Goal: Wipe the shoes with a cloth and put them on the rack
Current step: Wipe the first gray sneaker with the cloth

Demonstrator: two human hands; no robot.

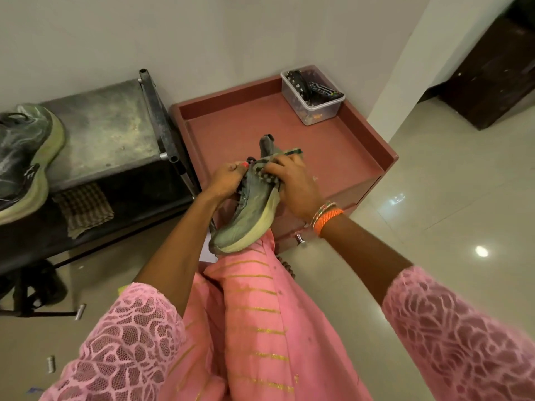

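A grey-green sneaker [246,218] with a thick pale sole is held in front of me, toe pointing down toward my pink clothing. My left hand [224,179] grips its laced upper from the left. My right hand [292,183] holds a checked cloth [267,172] against the shoe's heel side. The matching sneaker [26,157] lies on the top shelf of the dark metal rack [110,131] at the left.
A second checked cloth [84,208] lies on the rack's lower shelf. A reddish cabinet [333,157] stands behind the shoe, with a clear plastic box [314,96] of small items on its far corner. Glossy tile floor [448,198] stretches to the right.
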